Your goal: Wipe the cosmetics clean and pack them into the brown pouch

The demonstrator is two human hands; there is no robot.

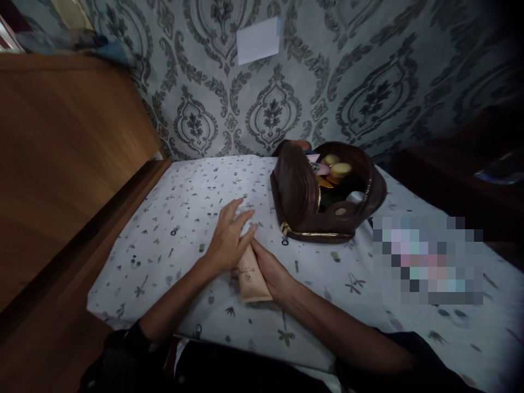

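A beige squeeze tube (251, 278) with small dark print lies slantwise between my hands, its flat crimped end toward me. My right hand (273, 270) grips it along its right side. Over the tube's far end is my left hand (229, 237), fingers stretched out and apart, the thumb side against the tube. The cap end is mostly hidden by the left hand's fingers. Just beyond, to the right, an unzipped brown cosmetic bag (297, 185) stands with its lid up. Inside it show round yellowish items (340, 170) and a pink item (321, 168).
A white patterned cloth (196, 202) covers the table. To the right lies a pixelated, unrecognisable object (428, 261). A wooden cabinet (69, 164) rises on the left. Behind, the patterned wall (221, 103) carries a white paper (257, 41).
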